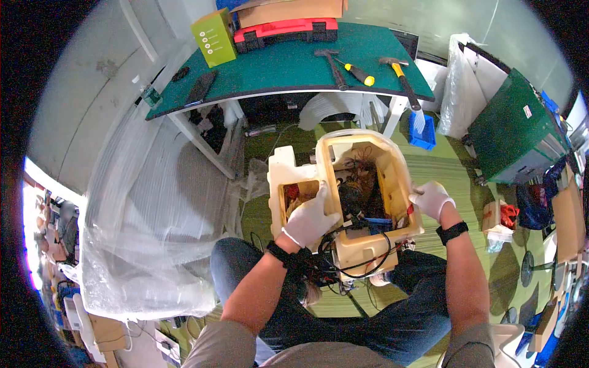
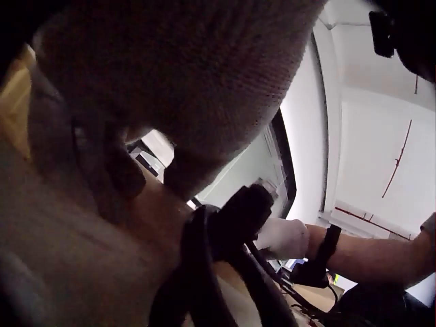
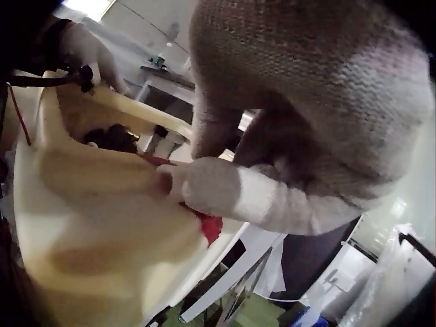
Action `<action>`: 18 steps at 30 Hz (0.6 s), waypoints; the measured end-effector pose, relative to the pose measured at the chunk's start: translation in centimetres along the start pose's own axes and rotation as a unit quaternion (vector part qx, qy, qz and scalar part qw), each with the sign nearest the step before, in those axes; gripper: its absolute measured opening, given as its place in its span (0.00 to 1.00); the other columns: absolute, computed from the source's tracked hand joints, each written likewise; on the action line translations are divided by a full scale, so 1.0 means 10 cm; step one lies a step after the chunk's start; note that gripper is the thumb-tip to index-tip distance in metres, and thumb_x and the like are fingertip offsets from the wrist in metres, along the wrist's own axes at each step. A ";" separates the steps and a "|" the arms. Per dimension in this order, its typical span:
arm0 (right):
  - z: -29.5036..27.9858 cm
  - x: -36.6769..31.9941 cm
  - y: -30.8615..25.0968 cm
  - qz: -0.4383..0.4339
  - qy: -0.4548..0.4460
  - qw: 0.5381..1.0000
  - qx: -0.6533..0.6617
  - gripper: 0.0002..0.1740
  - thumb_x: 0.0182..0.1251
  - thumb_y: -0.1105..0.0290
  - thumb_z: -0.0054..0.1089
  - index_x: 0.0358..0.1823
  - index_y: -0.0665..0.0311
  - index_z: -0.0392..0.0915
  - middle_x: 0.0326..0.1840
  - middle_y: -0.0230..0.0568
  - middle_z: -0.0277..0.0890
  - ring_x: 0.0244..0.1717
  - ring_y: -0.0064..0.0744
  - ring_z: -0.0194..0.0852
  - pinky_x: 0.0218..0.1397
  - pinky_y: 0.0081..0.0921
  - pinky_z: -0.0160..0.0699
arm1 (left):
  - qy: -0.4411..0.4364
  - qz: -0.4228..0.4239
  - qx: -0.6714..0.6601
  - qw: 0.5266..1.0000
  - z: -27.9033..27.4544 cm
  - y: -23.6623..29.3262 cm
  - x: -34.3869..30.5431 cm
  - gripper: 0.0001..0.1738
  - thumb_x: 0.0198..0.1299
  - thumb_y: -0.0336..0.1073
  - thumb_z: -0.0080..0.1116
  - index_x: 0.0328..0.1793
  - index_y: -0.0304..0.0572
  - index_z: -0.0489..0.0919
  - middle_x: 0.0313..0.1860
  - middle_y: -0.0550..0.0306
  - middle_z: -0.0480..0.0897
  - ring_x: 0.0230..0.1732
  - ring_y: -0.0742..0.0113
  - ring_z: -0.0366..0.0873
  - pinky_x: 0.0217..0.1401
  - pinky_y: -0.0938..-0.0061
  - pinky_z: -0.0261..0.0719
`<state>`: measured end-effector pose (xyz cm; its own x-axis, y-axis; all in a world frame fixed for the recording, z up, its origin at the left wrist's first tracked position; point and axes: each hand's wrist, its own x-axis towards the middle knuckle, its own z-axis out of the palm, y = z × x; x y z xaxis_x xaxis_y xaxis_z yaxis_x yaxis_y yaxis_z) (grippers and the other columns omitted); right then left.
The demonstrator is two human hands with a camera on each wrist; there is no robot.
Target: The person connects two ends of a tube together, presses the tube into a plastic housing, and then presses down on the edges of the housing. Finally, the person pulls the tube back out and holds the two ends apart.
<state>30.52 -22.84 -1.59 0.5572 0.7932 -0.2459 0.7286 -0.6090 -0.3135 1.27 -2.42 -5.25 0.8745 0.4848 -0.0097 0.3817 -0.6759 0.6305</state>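
A cream plastic housing [image 1: 400,161] with two openings stands between the person's knees. Dark parts and tangled wires [image 1: 359,178] fill its larger opening. My left hand [image 1: 308,219], in a white knit glove, grips the wall between the openings; in the left wrist view its fingers bend over the edge. On the other side, my gloved right hand [image 1: 433,199] holds the right rim, thumb and fingers on either side of it in the right wrist view. A red patch [image 3: 212,228] shows beside those fingers. Black cables [image 2: 197,259] loop over the housing's near end, below the left hand.
Ahead stands a green-topped table [image 1: 270,73] with a hammer [image 1: 334,69], a screwdriver [image 1: 359,73], a yellow-handled hammer [image 1: 402,80] and a red-black case [image 1: 285,34]. A blue bin [image 1: 422,136] sits on the floor. Plastic-wrapped material [image 1: 153,227] stands at left, a green cabinet [image 1: 518,132] at right.
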 end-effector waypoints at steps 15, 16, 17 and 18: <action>0.13 0.23 0.03 0.136 0.051 0.988 0.060 0.26 0.61 0.54 0.61 0.48 0.71 0.82 0.48 0.63 0.84 0.53 0.61 0.82 0.59 0.45 0.80 | 0.093 -0.093 -0.044 0.990 0.12 0.05 -0.01 0.47 0.62 0.44 0.59 0.81 0.31 0.53 0.38 0.27 0.84 0.41 0.33 0.85 0.47 0.49 0.82; 0.13 0.23 0.00 0.146 0.064 0.985 0.061 0.26 0.60 0.54 0.61 0.48 0.71 0.82 0.48 0.62 0.84 0.53 0.61 0.82 0.59 0.45 0.80 | 0.087 -0.109 -0.048 0.989 0.11 0.06 0.00 0.47 0.61 0.43 0.59 0.82 0.31 0.53 0.38 0.27 0.84 0.41 0.32 0.84 0.48 0.49 0.82; 0.12 0.23 -0.03 0.133 0.086 0.985 0.064 0.25 0.60 0.55 0.62 0.49 0.71 0.82 0.48 0.62 0.84 0.53 0.61 0.82 0.59 0.44 0.80 | 0.104 -0.096 -0.062 0.988 0.11 0.06 -0.01 0.45 0.61 0.42 0.59 0.82 0.34 0.55 0.37 0.28 0.85 0.40 0.33 0.85 0.47 0.49 0.82; 0.09 0.22 -0.07 0.120 0.109 0.985 0.067 0.25 0.60 0.56 0.62 0.49 0.70 0.81 0.48 0.62 0.84 0.53 0.60 0.82 0.59 0.44 0.80 | 0.122 -0.083 -0.077 0.986 0.11 0.06 -0.02 0.44 0.61 0.42 0.59 0.82 0.37 0.57 0.37 0.29 0.85 0.40 0.33 0.85 0.47 0.50 0.82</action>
<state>30.87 -20.66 -2.69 0.7891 0.6003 -0.1299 0.5153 -0.7622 -0.3919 1.66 -3.49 -5.72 0.6989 0.7132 0.0527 0.4474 -0.4935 0.7459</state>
